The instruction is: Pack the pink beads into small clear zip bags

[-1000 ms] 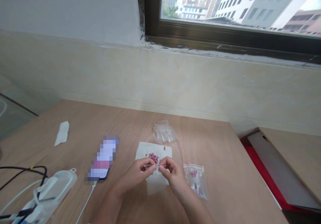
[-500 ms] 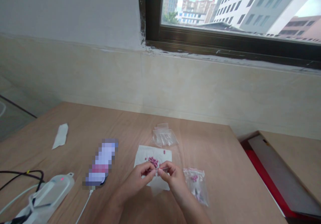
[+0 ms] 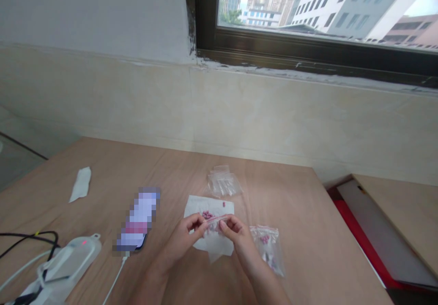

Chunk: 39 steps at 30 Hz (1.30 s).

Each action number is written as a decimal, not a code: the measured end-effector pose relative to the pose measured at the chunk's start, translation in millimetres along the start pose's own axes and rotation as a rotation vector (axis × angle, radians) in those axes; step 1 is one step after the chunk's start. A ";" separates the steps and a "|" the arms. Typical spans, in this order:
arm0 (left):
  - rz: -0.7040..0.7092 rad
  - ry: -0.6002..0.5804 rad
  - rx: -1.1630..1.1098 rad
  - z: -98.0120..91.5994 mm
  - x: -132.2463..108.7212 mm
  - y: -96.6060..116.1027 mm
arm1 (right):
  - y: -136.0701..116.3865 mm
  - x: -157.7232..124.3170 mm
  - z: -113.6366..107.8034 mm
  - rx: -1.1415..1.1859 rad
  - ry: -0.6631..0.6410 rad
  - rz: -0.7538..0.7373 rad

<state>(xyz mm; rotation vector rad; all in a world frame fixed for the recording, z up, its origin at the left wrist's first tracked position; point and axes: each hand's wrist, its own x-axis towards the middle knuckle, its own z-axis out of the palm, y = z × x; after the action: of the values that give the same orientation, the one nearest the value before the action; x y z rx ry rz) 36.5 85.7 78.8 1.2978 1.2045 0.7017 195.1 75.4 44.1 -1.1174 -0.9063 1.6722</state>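
Left hand (image 3: 186, 237) | right hand (image 3: 238, 237) | both pinch small clear plastic bag (image 3: 215, 220) | risk: slipped pinch scatters pink beads (image 3: 207, 214) off white paper (image 3: 200, 204)

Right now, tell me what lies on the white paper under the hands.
Small pink beads sit in a cluster on the white paper, with a stray one near its far edge. The left hand and right hand cover the middle, so anything beneath them cannot be seen.

tabletop (image 3: 290, 214): matt light wood | sheet (image 3: 198, 203): soft white paper | zip bag (image 3: 224, 183): glossy clear plastic
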 end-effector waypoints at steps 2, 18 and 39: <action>-0.019 -0.016 -0.036 -0.1 0.9 1.0 | 1.3 4.4 -3.8 -0.054 0.051 -0.030; -0.052 0.160 0.025 -25.9 -11.5 -20.5 | -20.0 35.7 -67.2 -1.270 0.865 -0.276; 0.014 -0.146 -0.044 2.8 -26.9 7.6 | -19.6 -60.6 -25.2 -0.969 0.262 -0.508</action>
<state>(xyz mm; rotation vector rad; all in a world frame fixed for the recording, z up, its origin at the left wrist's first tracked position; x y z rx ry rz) 33.0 61.6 92.7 1.2993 1.0576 0.6286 235.5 26.9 70.8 -1.4936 -1.7189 0.6097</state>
